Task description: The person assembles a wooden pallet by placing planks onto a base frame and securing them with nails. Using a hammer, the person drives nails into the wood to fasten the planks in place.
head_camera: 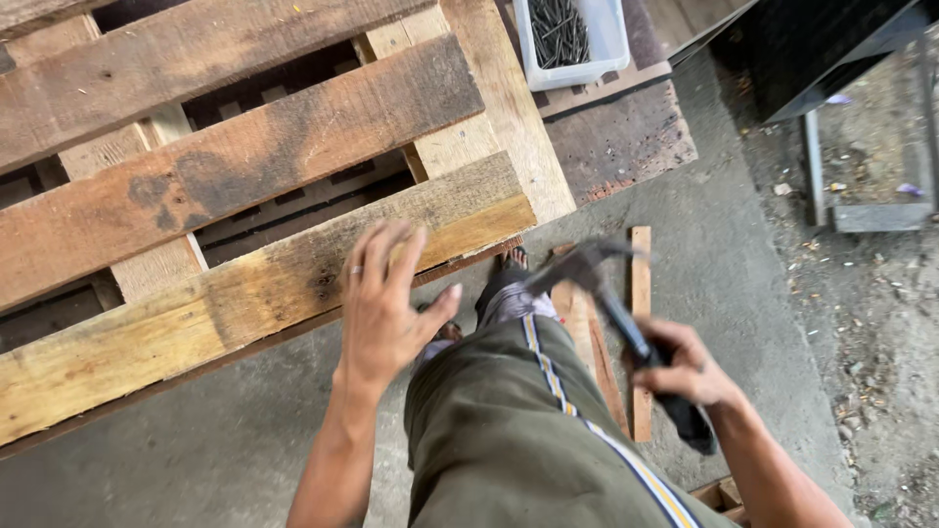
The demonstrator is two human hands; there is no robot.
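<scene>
Left hand, fingers spread wide, rested on near pallet board; right hand gripped raised hammer. Risk: a mis-aimed blow striking those fingers.

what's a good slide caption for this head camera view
Left hand spread on the edge plank of a wooden pallet, right hand gripping a claw hammer over concrete.

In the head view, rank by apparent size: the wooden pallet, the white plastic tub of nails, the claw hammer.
Largest to smallest:
1. Weathered wooden slatted pallet
2. Dark claw hammer, blurred and nearer the camera
3. White plastic tub of nails, partly cropped, so unsure
</scene>
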